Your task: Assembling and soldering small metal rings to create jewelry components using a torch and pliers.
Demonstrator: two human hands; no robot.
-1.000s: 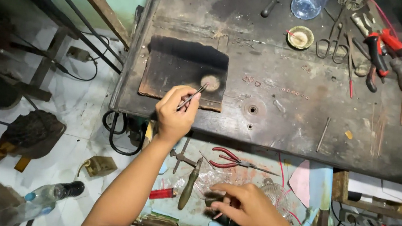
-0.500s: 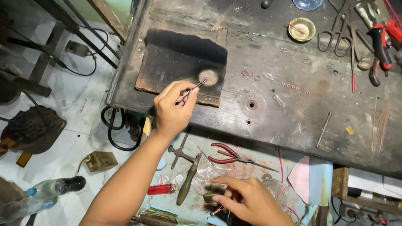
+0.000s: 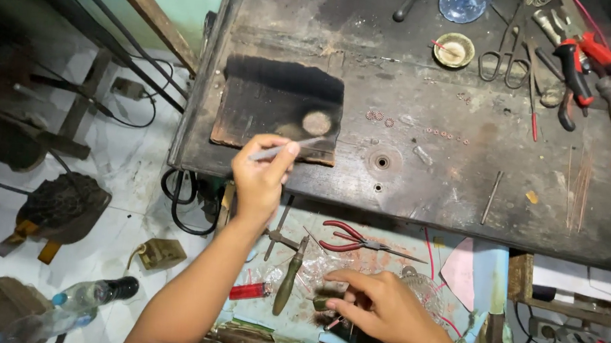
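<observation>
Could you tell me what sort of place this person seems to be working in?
Probably a small jewellery or metalworking workshop. The left hand holds tweezers over a charred soldering board, tiny metal rings lie on the worn workbench, and pliers sit nearby.

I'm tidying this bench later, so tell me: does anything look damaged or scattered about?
Yes. The dark board under the tweezers in the left hand is scorched black, with a chipped lower edge. Small rings and tiny beads lie loose on the workbench. The right hand rummages in a cluttered drawer.
</observation>
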